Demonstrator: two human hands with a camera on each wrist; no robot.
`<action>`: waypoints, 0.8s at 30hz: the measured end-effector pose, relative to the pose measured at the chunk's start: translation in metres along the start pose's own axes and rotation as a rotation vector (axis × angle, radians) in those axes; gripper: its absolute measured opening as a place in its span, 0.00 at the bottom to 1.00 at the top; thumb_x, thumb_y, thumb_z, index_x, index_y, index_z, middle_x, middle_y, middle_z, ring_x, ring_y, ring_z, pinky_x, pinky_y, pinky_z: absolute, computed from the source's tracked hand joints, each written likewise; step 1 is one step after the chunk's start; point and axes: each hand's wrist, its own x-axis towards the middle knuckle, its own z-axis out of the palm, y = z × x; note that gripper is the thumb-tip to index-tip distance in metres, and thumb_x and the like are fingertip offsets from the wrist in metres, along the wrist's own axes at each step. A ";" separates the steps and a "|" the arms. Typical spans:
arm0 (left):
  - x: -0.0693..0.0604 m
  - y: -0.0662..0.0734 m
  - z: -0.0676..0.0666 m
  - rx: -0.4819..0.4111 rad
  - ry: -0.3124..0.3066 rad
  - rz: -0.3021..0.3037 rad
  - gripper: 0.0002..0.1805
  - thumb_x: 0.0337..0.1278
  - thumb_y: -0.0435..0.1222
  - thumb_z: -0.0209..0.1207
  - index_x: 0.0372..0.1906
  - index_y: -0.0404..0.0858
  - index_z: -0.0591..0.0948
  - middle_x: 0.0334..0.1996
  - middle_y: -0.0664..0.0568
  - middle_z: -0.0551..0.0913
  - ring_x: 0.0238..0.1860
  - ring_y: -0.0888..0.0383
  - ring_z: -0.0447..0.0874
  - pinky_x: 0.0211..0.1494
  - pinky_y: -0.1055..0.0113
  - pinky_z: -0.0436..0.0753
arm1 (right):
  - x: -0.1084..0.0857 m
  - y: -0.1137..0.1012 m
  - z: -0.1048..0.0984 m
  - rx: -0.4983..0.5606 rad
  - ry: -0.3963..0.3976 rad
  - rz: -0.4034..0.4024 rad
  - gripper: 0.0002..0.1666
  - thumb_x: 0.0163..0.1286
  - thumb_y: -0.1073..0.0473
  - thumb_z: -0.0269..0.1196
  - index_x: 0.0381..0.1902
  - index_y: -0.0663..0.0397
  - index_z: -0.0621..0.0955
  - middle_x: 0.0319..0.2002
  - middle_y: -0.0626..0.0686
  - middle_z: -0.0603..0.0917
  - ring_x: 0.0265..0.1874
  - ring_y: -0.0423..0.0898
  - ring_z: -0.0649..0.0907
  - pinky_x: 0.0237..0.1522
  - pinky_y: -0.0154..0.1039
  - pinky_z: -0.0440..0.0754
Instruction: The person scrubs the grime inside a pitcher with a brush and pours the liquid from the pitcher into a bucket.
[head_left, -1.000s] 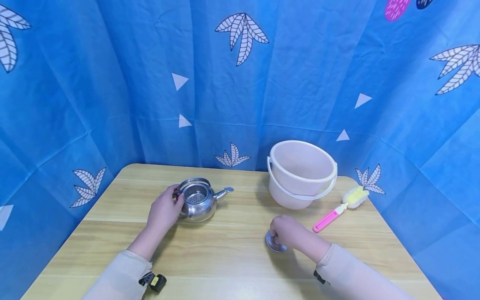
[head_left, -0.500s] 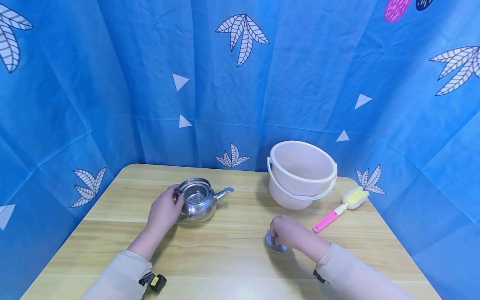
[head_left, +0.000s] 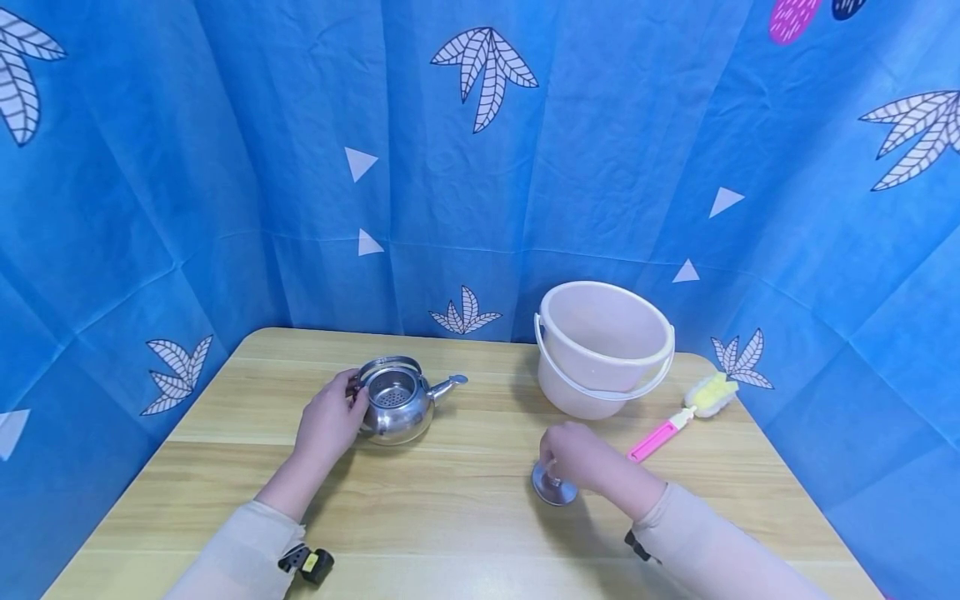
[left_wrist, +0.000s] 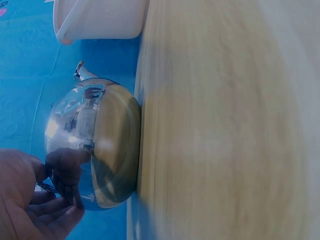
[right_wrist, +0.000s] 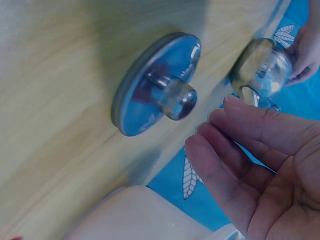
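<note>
Nearest me are my two pale sleeves, the left sleeve (head_left: 240,550) with a black strap (head_left: 307,562) and a small dark block at its cuff. Just beyond the right cuff, my right hand (head_left: 577,457) hovers over the metal lid (head_left: 555,492), fingers loosely bent and holding nothing; from the right wrist I see a gap between my fingertips and the lid's rounded knob (right_wrist: 175,102). The lid lies on the wooden table (head_left: 450,525), knob upward, well apart from the kettle and to the right of it. A little farther off, on the other side, my left hand (head_left: 330,417) is at the side of the steel kettle (head_left: 397,423), thumb and fingers clamped on a thin metal part there, some fingertips against or very near the rounded body; I can't tell which. The kettle stands upright with the lid off, a perforated strainer (head_left: 392,390) showing in its mouth and its spout (head_left: 442,388) pointing right. Past my right hand a brush (head_left: 663,432) lies slantwise, pink handle towards me, yellow and white head away. Near it stands a pale bucket (head_left: 592,379), upright, its handle hanging across the front. Behind everything hangs a blue curtain (head_left: 457,200) printed with white leaves and triangles.
</note>
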 end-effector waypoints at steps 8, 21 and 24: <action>0.000 -0.001 0.000 0.001 0.005 0.006 0.25 0.72 0.37 0.52 0.65 0.25 0.71 0.55 0.30 0.80 0.55 0.33 0.80 0.58 0.39 0.77 | -0.001 0.001 -0.010 -0.006 0.038 -0.084 0.06 0.52 0.68 0.74 0.28 0.58 0.86 0.29 0.50 0.87 0.32 0.49 0.84 0.39 0.44 0.84; 0.001 -0.002 0.002 0.001 0.021 0.013 0.25 0.71 0.38 0.53 0.65 0.25 0.72 0.54 0.30 0.81 0.55 0.33 0.81 0.57 0.40 0.78 | 0.007 -0.014 -0.022 0.016 0.038 -0.079 0.08 0.53 0.70 0.72 0.32 0.59 0.86 0.32 0.50 0.87 0.36 0.50 0.85 0.43 0.46 0.84; 0.001 -0.002 0.003 -0.001 0.022 0.013 0.25 0.71 0.38 0.54 0.65 0.25 0.72 0.54 0.30 0.81 0.54 0.34 0.81 0.57 0.40 0.78 | 0.008 -0.017 -0.024 0.002 0.040 -0.087 0.07 0.55 0.70 0.73 0.33 0.59 0.86 0.32 0.50 0.87 0.37 0.50 0.86 0.44 0.46 0.85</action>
